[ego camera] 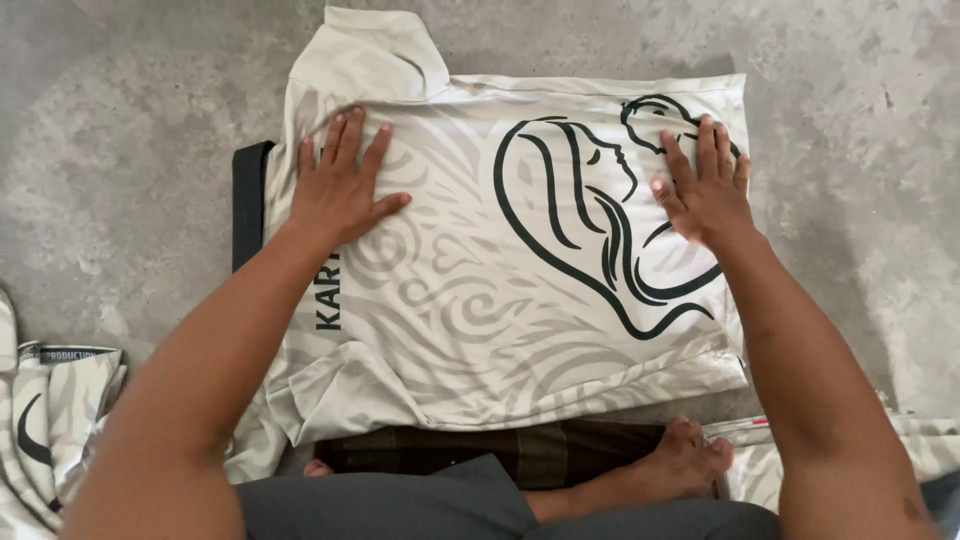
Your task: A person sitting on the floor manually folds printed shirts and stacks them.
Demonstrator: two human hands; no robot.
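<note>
Grey concrete floor [120, 150] carries a pale printed shirt [470, 300]; the left hand [340, 190] and right hand [705, 190] lie open, flat on it, well apart.

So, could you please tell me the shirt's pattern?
Cream shirt with grey swirls and black line drawing; head view.

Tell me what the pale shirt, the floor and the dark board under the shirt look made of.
Shirt: thin knit, probably polyester; smooth, faint sheen, soft wrinkles, printed swirls.
Floor: concrete; grey, mottled, matte, pitted.
Board: stiff, black and matte; only a straight edge shows, so plastic or card, cannot tell which.
</note>
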